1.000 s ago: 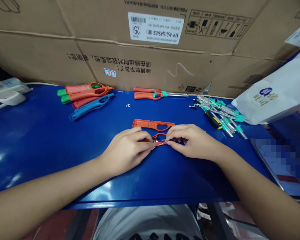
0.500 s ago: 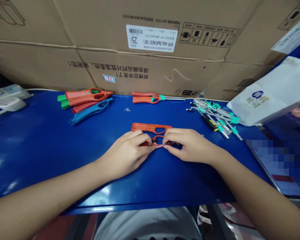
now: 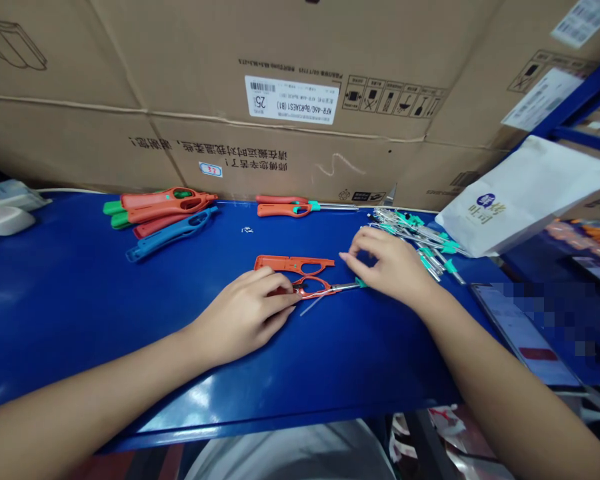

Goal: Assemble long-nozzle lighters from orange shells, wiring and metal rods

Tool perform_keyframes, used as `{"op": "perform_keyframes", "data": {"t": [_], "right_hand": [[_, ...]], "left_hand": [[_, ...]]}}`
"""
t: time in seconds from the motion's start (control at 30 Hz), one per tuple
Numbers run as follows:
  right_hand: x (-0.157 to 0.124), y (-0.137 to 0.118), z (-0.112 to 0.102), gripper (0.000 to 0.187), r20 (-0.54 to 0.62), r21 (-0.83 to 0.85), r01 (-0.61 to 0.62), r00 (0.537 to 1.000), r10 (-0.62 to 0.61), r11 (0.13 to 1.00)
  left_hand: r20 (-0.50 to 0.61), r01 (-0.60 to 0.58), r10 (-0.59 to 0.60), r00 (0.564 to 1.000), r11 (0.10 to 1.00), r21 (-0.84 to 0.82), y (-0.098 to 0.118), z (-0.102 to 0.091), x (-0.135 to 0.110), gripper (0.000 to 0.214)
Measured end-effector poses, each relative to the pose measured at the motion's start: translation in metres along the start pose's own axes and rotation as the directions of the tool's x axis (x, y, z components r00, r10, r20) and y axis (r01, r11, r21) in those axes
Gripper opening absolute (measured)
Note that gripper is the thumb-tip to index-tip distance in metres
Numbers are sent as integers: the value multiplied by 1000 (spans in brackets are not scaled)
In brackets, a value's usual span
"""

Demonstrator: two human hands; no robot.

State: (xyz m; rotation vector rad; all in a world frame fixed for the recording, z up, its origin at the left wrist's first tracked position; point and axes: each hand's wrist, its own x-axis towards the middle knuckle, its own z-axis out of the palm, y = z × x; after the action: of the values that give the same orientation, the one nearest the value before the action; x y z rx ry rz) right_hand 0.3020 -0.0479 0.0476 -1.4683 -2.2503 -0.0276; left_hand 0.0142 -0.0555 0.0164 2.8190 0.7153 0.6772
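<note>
My left hand (image 3: 253, 310) pinches the grip end of an orange lighter shell half (image 3: 323, 293), keeping it on the blue table. A metal tube (image 3: 349, 287) with a teal piece (image 3: 361, 283) sticks out of its right end. From the shell's lower edge a thin pale tube (image 3: 313, 305) runs down to the left. Just behind lies a second orange shell half (image 3: 297, 265), its hollow side up. My right hand (image 3: 387, 263) hovers right of both halves, thumb and index finger apart, with nothing visible between them.
Orange, green and blue lighter shells (image 3: 167, 210) lie at back left. Two reddish-orange lighter bodies (image 3: 283, 208) rest by the cardboard box (image 3: 205, 73). Small white pieces (image 3: 247, 230) lie nearby. Metal tubes with teal parts (image 3: 435, 243) are heaped before a white paper bag (image 3: 525, 200).
My right hand has left the shell half and moved right and back, uncovering the metal tube and the thin pale tube. My left hand keeps its hold. The view has shifted slightly.
</note>
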Motion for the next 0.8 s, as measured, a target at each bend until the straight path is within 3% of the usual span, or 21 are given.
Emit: {"op": "perform_keyframes", "data": {"t": [0.07, 0.13, 0.17, 0.23, 0.3, 0.5, 0.8], "right_hand": [[4, 16, 0, 30, -78, -60, -82, 994, 77, 995], [6, 32, 0, 20, -100, -136, -204, 976, 191, 970], [6, 40, -1, 16, -101, -191, -283, 958, 268, 940], [5, 53, -1, 27, -94, -317, -435, 898, 429, 842], [3, 65, -2, 36, -106, -354, -510, 855, 508, 784], [3, 92, 3, 36, -97, -388, -583, 796, 597, 714], [7, 110, 11, 31, -88, -355, -563, 815, 572, 747]], "left_hand": [[-2, -1, 1, 1000, 1000, -10, 0, -1, 0, 26], [-1, -1, 1, 1000, 1000, -18, 0, -3, -1, 27], [0, 0, 0, 1000, 1000, -22, 0, -4, -1, 27], [0, -4, 4, 1000, 1000, -30, 0, -5, -2, 28], [-10, -23, 23, 1000, 999, -37, 0, -6, -2, 28], [-5, -67, 67, 998, 996, -63, 1, -6, -3, 28], [56, -55, 59, 997, 996, -65, 2, -6, -4, 31]]}}
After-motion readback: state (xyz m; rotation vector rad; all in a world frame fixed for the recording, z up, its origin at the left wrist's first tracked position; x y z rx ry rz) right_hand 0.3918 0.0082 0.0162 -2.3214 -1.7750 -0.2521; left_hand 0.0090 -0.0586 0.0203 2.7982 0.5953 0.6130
